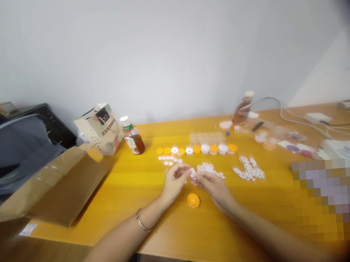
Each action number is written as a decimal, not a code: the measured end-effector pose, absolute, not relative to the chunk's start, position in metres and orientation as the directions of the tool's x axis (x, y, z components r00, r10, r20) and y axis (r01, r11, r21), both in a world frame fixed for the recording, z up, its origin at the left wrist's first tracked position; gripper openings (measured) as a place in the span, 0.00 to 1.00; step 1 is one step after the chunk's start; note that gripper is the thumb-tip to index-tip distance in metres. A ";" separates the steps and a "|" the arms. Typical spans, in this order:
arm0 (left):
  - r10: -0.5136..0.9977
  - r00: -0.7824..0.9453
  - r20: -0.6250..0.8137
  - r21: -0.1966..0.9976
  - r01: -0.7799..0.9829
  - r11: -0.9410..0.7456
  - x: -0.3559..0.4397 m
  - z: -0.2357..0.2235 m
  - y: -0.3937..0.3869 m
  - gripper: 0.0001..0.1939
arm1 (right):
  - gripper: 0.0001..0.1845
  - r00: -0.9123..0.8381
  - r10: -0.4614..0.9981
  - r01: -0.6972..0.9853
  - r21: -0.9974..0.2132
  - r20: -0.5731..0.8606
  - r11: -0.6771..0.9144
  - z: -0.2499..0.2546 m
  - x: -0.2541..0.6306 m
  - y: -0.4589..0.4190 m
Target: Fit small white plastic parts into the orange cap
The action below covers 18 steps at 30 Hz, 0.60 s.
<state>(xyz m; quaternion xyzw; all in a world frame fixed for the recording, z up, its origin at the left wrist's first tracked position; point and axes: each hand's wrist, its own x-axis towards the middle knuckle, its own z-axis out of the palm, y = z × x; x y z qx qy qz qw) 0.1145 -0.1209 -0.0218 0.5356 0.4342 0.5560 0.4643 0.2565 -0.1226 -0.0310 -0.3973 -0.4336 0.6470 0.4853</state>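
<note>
My left hand (175,180) and my right hand (211,184) meet over the yellow table (158,225), fingers pinched together on a small white piece (193,174) held between them. A bracelet circles my left wrist. Just below the hands an orange round cap (193,200) lies on the table. Beyond my fingers lie a heap of small white pieces (208,168), a row of orange and white caps (200,149), and several small white discs (168,159).
A second heap of white pieces (248,169) lies to the right. A drink bottle (133,139) and a paper bag (100,128) stand at back left, beside an open cardboard box (55,185). Another bottle (242,108), cables and white devices (316,116) crowd the back right.
</note>
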 end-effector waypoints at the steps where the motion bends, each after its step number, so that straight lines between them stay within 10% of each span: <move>1: 0.983 0.010 0.181 0.982 -0.055 -0.180 0.114 -0.022 -0.120 0.12 | 0.11 -0.212 0.973 -0.283 -0.947 -0.094 -0.153 -0.031 0.256 -0.123; 18: 0.983 0.045 0.178 0.983 -0.055 -0.176 0.113 -0.019 -0.118 0.12 | 0.10 -0.193 0.976 -0.278 -0.949 -0.098 -0.150 -0.030 0.256 -0.123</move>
